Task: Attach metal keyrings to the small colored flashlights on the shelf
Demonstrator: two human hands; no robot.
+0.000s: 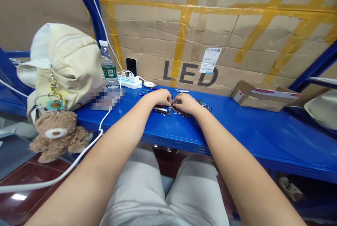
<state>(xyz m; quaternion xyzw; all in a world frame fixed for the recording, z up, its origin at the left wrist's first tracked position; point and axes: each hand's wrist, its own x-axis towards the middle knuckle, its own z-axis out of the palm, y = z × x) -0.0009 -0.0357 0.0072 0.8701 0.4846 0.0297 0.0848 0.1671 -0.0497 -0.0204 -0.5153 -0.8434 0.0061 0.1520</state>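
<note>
Both my hands rest on a blue shelf (237, 127) in front of me. My left hand (161, 97) is curled, fingers pinched over a heap of small metal parts (184, 113). My right hand (185, 103) is curled too, its fingertips meeting the left hand's over the same heap. What the fingers pinch is too small to name. A dark pen-like tool (162, 111) lies just below my left hand. More small coloured pieces (204, 105) lie to the right of my right hand.
A cream backpack (65, 68) with a teddy bear charm (56, 134) stands at the left, beside a water bottle (108, 66) and a white power strip (129, 81). A torn cardboard box (265, 98) lies at the right. A cardboard wall marked LED (189, 73) backs the shelf.
</note>
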